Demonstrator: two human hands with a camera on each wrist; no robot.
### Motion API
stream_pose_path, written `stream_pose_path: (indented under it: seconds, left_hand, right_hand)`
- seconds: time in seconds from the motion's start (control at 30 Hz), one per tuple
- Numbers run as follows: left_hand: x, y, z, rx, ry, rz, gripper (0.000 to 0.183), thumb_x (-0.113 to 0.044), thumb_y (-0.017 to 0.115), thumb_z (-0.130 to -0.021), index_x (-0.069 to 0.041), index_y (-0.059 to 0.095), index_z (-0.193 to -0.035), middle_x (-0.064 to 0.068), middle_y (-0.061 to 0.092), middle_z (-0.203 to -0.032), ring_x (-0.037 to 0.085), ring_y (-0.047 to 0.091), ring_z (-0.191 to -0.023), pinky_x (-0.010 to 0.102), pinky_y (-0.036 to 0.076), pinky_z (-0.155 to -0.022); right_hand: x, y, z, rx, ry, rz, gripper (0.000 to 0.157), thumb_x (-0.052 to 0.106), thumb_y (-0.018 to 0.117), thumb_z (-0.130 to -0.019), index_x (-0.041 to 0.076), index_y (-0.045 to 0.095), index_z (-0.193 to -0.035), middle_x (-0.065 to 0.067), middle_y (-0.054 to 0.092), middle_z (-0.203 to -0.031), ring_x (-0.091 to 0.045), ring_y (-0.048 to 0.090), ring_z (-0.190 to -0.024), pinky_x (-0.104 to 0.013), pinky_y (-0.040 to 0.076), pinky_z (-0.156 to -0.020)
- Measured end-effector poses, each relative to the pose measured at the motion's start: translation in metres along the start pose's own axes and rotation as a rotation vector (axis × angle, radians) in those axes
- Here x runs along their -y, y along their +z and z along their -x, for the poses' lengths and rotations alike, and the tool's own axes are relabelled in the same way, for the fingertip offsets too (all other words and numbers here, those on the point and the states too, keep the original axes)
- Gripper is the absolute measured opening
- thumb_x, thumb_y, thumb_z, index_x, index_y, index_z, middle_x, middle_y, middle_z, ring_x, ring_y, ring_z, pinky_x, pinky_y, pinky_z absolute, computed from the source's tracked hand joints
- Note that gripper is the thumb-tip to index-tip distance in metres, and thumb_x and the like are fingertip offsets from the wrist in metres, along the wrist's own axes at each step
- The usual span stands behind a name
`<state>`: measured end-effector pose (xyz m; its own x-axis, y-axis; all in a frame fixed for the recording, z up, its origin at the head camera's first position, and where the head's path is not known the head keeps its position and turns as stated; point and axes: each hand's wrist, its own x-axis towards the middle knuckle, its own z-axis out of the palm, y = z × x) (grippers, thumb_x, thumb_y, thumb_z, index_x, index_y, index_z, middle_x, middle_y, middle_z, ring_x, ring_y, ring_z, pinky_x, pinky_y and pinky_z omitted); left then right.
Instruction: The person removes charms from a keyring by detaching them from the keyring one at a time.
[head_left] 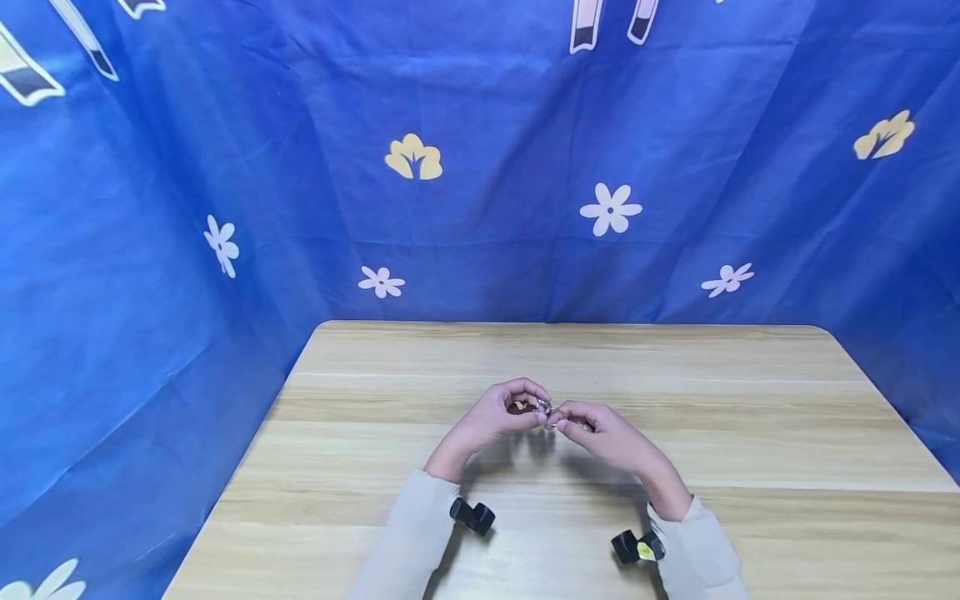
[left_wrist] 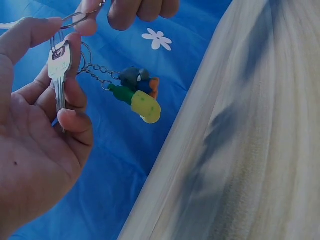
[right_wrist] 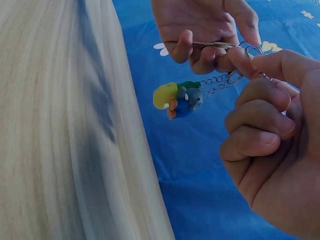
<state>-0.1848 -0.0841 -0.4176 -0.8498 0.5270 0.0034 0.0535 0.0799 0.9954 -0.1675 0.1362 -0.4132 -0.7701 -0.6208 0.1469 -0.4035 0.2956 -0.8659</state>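
Close together above the table, both hands work on a bunch of metal key rings [left_wrist: 75, 21]. My left hand [head_left: 498, 414] pinches the rings between thumb and fingers, and a silver key [left_wrist: 59, 70] hangs in front of its palm. Two small charms dangle from chains below: a yellow one with a green top [left_wrist: 146, 106] and a grey-and-blue figure [right_wrist: 192, 99] with orange parts. My right hand [head_left: 618, 440] pinches a ring [right_wrist: 253, 48] at thumb and forefinger, its other fingers curled. A bit of chain [right_wrist: 267, 77] shows under the right fingertips, its far end hidden in that hand.
The light wooden table [head_left: 360, 467] spreads under both forearms, with the hands' shadows on it. A blue cloth [head_left: 480, 233] with white flowers hangs behind and at the sides. Black wrist cameras [head_left: 472, 516] sit at both sleeves.
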Motion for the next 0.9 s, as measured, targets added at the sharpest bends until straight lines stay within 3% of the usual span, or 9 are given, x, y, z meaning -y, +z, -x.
stream_pose_path:
  seconds: [0.17,0.37,0.63,0.9]
  left_hand:
    - [0.0025,-0.0023,-0.0002,-0.002,-0.009,-0.006,0.040,-0.008,0.068,-0.086,0.001,0.061,-0.124,0.000,0.069,-0.096,0.010,0.063,-0.087,0.026,0.055,-0.082]
    - [0.0014,-0.0043,0.0014,0.016,-0.031,-0.090,0.038,-0.013,0.071,-0.085,-0.007,0.066,-0.122,0.004,0.071,-0.097,0.011,0.062,-0.083,0.031,0.054,-0.081]
    - [0.0010,-0.0036,0.0022,0.068,-0.055,-0.082,0.037,-0.009,0.070,-0.085,-0.005,0.065,-0.121,0.012,0.070,-0.106,0.011,0.064,-0.090,0.029,0.051,-0.088]
    - [0.0001,-0.0040,0.0061,0.084,-0.050,-0.059,0.037,-0.006,0.067,-0.085,-0.001,0.063,-0.122,0.018,0.069,-0.108,0.012,0.066,-0.089,0.029,0.053,-0.087]
  right_hand:
    - [-0.0011,0.0000,-0.0017,0.014,0.003,0.000,0.022,0.010,0.049,-0.099,0.002,0.067,-0.107,-0.016,0.069,-0.109,-0.017,0.062,-0.102,-0.025,0.050,-0.088]
    - [-0.0035,-0.0013,-0.0002,0.003,0.050,0.045,0.021,0.013,0.049,-0.099,0.007,0.068,-0.106,-0.010,0.069,-0.107,-0.014,0.060,-0.097,-0.024,0.049,-0.083]
    - [-0.0061,-0.0050,0.0037,-0.014,0.113,0.052,0.019,0.018,0.050,-0.100,0.009,0.066,-0.101,-0.017,0.063,-0.100,-0.007,0.048,-0.069,-0.024,0.045,-0.062]
    - [-0.0064,-0.0058,0.0042,-0.013,0.100,0.026,0.021,0.014,0.048,-0.100,0.003,0.065,-0.101,-0.015,0.064,-0.102,-0.008,0.049,-0.073,-0.024,0.046,-0.067]
